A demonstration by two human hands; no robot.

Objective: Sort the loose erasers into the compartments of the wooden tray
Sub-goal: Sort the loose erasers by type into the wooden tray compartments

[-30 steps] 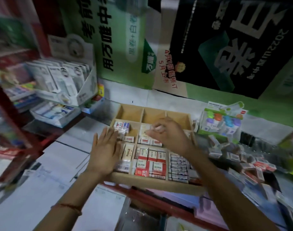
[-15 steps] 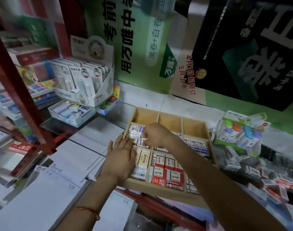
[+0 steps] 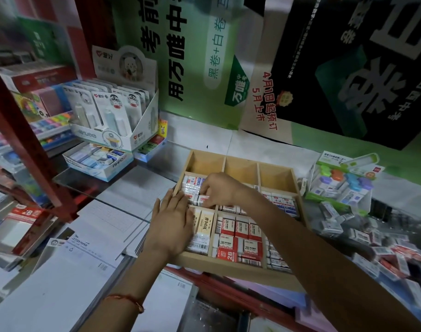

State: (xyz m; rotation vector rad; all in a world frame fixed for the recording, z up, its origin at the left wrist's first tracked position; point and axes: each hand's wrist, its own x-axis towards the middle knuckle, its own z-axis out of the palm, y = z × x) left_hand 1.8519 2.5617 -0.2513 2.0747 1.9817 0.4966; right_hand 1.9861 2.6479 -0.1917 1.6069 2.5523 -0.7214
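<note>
Head: right hand (image 3: 220, 190) has moved across to left middle compartment of wooden tray (image 3: 219, 264), fingertips pinching white eraser (image 3: 203, 200) into row. Flat left hand (image 3: 173, 219) still steadies left edge, fingers straight. Many loose erasers (image 3: 372, 238) left beside tray.

Tray (image 3: 231, 268) pale matt wood; erasers (image 3: 239, 238) in glossy printed paper sleeves; wrist thread (image 3: 125, 298) red cord.

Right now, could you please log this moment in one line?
right hand: pinches eraser in wooden tray, middle-left compartment | left hand: rests flat on front-left erasers
</note>
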